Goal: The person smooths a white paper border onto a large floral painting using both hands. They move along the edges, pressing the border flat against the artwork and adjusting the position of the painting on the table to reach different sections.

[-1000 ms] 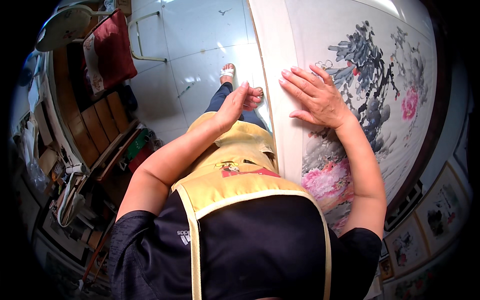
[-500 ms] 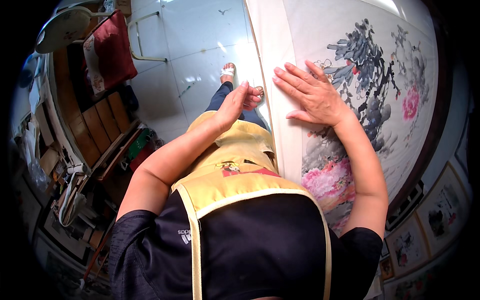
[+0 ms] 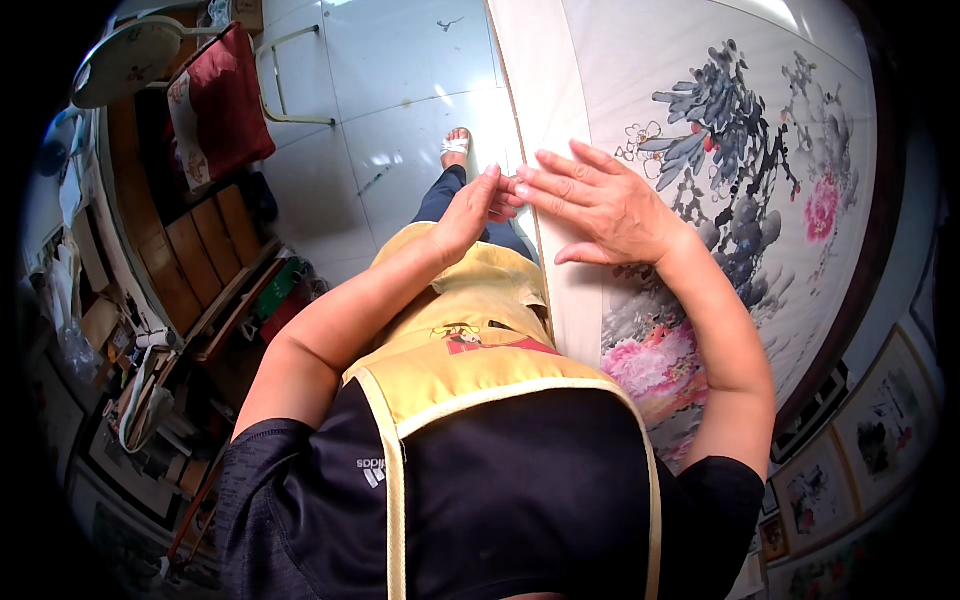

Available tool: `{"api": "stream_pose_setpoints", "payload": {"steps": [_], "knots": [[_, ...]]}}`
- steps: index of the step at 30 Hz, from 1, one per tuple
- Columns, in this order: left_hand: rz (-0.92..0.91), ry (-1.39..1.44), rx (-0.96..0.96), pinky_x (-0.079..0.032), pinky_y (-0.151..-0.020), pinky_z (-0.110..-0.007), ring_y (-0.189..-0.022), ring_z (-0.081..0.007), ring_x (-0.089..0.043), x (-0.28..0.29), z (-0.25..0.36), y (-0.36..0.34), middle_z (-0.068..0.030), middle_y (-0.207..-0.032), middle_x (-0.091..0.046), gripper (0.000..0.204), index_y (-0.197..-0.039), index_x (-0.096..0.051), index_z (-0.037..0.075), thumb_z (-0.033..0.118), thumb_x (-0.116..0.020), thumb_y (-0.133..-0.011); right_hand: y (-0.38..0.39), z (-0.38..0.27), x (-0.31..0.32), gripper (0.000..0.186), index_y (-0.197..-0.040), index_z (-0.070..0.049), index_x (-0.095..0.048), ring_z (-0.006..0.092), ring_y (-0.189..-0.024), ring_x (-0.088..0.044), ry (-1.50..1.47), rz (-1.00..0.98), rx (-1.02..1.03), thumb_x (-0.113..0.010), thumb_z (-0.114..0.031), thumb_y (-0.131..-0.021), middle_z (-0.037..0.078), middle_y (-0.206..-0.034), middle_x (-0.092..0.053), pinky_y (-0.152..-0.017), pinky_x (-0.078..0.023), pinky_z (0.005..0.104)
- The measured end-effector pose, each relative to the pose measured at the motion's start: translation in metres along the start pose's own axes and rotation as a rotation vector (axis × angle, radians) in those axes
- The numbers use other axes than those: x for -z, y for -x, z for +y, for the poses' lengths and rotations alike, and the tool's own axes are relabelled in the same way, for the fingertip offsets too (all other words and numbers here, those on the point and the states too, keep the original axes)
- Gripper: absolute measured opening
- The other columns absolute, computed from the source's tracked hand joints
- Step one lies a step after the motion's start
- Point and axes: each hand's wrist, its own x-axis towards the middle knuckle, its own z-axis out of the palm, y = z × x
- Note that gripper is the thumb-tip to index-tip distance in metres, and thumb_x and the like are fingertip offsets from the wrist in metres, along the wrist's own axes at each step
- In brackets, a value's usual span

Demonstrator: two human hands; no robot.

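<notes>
My right hand [image 3: 605, 210] is open, palm down, thumb spread from the fingers. It is over the pale border of a large painting [image 3: 648, 362] with pink peonies and dark ink leaves. Its fingertips reach past the table's left edge, close to my left hand [image 3: 474, 212]. That hand is beside the edge, above the yellow apron [image 3: 440, 290], its thumb up and apart from loosely bent fingers. Nothing shows in it. Whether the two hands touch, I cannot tell.
A red cushion [image 3: 222, 108] is on a metal-framed chair at the upper left. Below it are wooden boards [image 3: 200, 245] and cluttered shelves. My sandalled foot [image 3: 455, 146] is on the tiled floor [image 3: 400, 60]. Framed pictures [image 3: 885, 410] are at the lower right.
My right hand has moved left across the painting's border, bringing its fingertips over the table edge and next to my left hand. The left hand has hardly moved.
</notes>
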Motion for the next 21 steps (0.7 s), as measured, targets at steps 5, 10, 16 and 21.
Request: {"api": "stream_pose_setpoints", "payload": {"steps": [5, 10, 16, 21], "knots": [[-0.022, -0.018, 0.018, -0.051, -0.092, -0.032, -0.097, -0.0152, -0.064, 0.008, -0.004, -0.002, -0.0045, -0.106, -0.067, 0.067, -0.121, -0.062, 0.005, 0.063, -0.031, -0.107, 0.012, -0.003, 0.005, 0.086, -0.153, -0.015, -0.046, 0.0217, -0.151, -0.035, 0.091, 0.097, -0.110, -0.071, -0.055, -0.082, 0.001, -0.162, -0.041, -0.128, -0.019, 0.0460], [-0.033, -0.049, 0.009, -0.051, -0.095, -0.034, -0.098, -0.0166, -0.064, 0.011, -0.007, -0.005, -0.0060, -0.108, -0.068, 0.070, -0.126, -0.061, 0.002, 0.062, -0.030, -0.108, 0.000, -0.003, -0.015, 0.087, -0.154, -0.014, -0.044, 0.0211, -0.153, -0.030, 0.028, 0.057, -0.074, -0.071, -0.055, -0.083, 0.003, -0.164, -0.036, -0.129, -0.016, 0.0468], [0.012, -0.023, -0.039, -0.050, -0.093, -0.032, -0.098, -0.0162, -0.063, 0.005, 0.003, -0.002, -0.0069, -0.107, -0.068, 0.070, -0.120, -0.062, 0.002, 0.063, -0.031, -0.107, 0.001, -0.014, -0.011, 0.080, -0.151, -0.013, -0.049, 0.0223, -0.150, -0.038, 0.034, 0.232, -0.098, -0.064, -0.059, -0.088, 0.006, -0.159, -0.046, -0.128, -0.018, 0.0471], [-0.003, -0.009, 0.022, -0.050, -0.091, -0.031, -0.097, -0.0164, -0.062, 0.009, 0.006, -0.004, -0.0080, -0.105, -0.068, 0.069, -0.117, -0.063, 0.001, 0.061, -0.032, -0.108, -0.002, -0.022, -0.032, 0.082, -0.153, -0.010, -0.046, 0.0270, -0.152, -0.035, 0.054, 0.179, -0.282, -0.065, -0.058, -0.089, 0.009, -0.161, -0.043, -0.128, -0.018, 0.0487]]}}
